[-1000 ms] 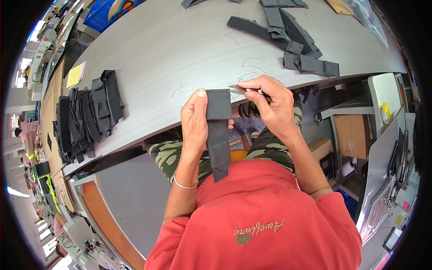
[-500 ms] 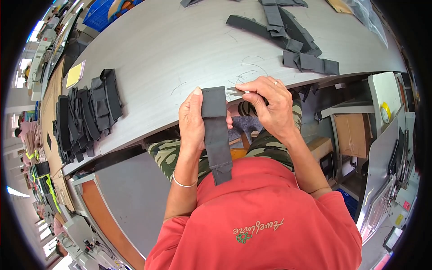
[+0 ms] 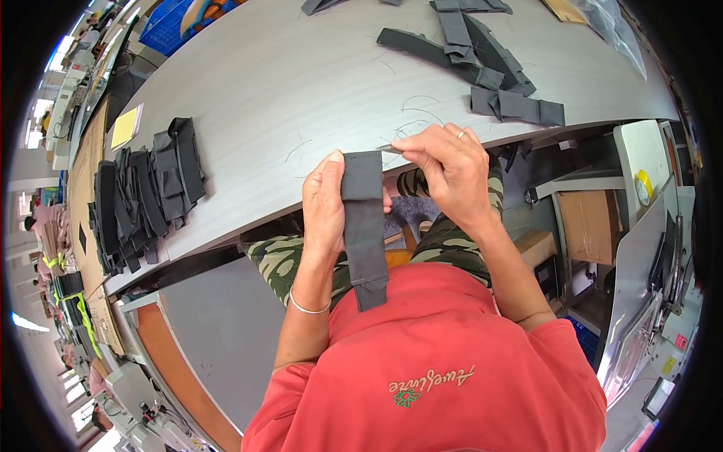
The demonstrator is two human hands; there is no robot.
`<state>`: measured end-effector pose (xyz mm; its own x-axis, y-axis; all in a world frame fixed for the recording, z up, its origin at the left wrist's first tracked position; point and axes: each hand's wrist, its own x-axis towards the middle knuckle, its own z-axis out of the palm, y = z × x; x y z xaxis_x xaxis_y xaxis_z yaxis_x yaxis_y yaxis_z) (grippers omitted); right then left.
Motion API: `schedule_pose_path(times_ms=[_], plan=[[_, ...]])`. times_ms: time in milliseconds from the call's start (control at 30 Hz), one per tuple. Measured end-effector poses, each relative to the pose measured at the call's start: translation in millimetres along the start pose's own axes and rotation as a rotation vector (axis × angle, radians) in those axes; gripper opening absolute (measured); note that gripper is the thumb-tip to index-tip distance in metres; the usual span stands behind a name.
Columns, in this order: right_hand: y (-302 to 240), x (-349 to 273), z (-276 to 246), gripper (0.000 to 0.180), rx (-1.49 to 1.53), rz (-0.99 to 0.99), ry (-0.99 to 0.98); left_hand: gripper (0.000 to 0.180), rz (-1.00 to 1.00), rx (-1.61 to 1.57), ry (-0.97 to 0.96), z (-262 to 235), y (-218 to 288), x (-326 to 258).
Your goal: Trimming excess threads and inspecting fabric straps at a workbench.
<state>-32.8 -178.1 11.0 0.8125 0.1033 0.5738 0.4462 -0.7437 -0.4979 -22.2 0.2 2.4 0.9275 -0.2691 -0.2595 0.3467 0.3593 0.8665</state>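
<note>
My left hand (image 3: 325, 200) grips a dark grey fabric strip (image 3: 364, 226) near its upper end. The thumb lies along the left edge and fingertips show behind the right edge. The strip hangs down against the red shirt, with a folded band across its upper part. In my right hand (image 3: 453, 172) is a pair of thread snips (image 3: 390, 148), pinched between thumb and fingers. Only the short metal tip shows, at the strip's upper right corner; whether it touches the cloth I cannot tell. The rest of the snips is hidden by the fingers.
A row of folded dark strips (image 3: 139, 200) lies at the table's left, by a yellow note pad (image 3: 126, 126). More dark strips (image 3: 516, 105) lie at the far right. Loose threads dot the grey table (image 3: 248, 105). A blue crate (image 3: 162, 26) stands far left; a cardboard box (image 3: 590, 226) sits right, below table level.
The strip and my left hand have shifted slightly right and down. The blades of the snips, spread apart before, now show as one short tip near the strip's corner.
</note>
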Motion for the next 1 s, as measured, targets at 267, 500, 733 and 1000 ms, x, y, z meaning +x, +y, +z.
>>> schedule_pose_path(times_ms=[267,500,733,1000], plan=[[-11.1,-2.1,4.8,0.023,0.203,0.117,-0.256,0.04,-0.074,-0.019,0.111,3.3,-10.2,1.6],[6.2,12.8,31.7,0.017,0.689,0.557,-0.169,0.032,-0.026,-0.15,-0.029,10.2,-14.0,-1.6],[-5.3,-10.7,13.1,0.02,0.182,0.107,-0.11,0.026,-0.144,-0.307,0.12,-17.2,-21.0,5.7],[-6.0,-26.3,17.4,0.016,0.09,0.07,-0.129,0.028,-0.252,-0.452,0.19,-3.3,-15.8,5.3]])
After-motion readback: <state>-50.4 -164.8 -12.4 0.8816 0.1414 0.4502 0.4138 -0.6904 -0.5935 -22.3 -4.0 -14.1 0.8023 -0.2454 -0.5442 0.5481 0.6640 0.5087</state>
